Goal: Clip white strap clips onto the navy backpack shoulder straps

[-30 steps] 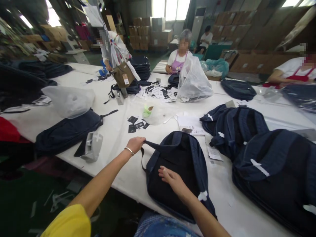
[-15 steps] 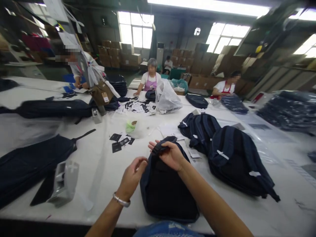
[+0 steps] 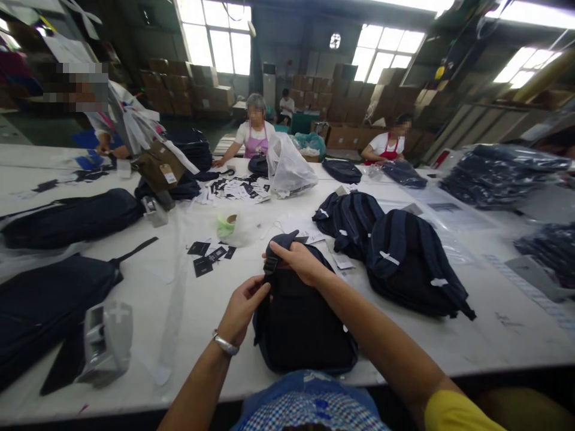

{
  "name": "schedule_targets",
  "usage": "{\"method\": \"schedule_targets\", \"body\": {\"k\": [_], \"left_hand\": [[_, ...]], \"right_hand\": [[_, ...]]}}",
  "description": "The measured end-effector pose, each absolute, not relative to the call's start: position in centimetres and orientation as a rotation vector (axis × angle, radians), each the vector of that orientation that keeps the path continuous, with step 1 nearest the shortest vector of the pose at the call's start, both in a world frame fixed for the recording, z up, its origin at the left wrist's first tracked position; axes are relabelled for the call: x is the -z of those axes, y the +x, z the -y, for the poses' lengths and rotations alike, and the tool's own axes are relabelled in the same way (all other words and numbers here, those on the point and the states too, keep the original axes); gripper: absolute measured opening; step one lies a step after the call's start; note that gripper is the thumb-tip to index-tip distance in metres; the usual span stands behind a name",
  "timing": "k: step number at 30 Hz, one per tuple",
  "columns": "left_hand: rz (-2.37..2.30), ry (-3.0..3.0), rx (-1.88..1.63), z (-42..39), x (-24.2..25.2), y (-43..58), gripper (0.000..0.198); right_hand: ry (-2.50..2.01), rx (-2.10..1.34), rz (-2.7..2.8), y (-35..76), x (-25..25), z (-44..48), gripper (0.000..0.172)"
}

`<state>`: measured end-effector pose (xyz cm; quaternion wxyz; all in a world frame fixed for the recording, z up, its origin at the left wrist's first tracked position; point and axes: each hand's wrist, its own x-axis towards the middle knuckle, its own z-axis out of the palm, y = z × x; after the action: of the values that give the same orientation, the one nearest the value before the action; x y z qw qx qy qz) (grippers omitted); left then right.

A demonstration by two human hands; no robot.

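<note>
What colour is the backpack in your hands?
The backpack is dark navy blue with a black back panel, clearest in the head view.

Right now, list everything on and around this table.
held backpack: one, navy, near edge, centre
other backpacks: two, navy, right of it
flat bags: two, navy, left side
loose tags: several, black, left of centre
tag pile: one, black-and-white, far side
plastic bag: one, clear, far side
device: one, grey, near-left
wrapped stacks: several, navy, far right
cardboard boxes: many, brown, back wall
co-workers: three, far side
table: one, white
left hand: grips held backpack's left edge
right hand: grips its top strap
</note>
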<state>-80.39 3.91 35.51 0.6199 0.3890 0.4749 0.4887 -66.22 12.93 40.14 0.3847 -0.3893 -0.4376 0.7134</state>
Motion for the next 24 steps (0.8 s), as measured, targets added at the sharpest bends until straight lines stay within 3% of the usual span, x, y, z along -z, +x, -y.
{"method": "schedule_targets", "body": {"k": [18, 24], "left_hand": [[-1.288, 0.813, -1.027, -1.4, -24.2, -82.8, 0.036], [-1.181, 0.766, -0.996, -3.7, -22.3, -82.4, 0.072]], "right_hand": [[-1.038, -1.662, 0.781, -70.4, -35.3, -16.0, 0.016], [-0.964, -1.777, 0.787, -70.0, -35.2, -15.6, 0.018]]}}
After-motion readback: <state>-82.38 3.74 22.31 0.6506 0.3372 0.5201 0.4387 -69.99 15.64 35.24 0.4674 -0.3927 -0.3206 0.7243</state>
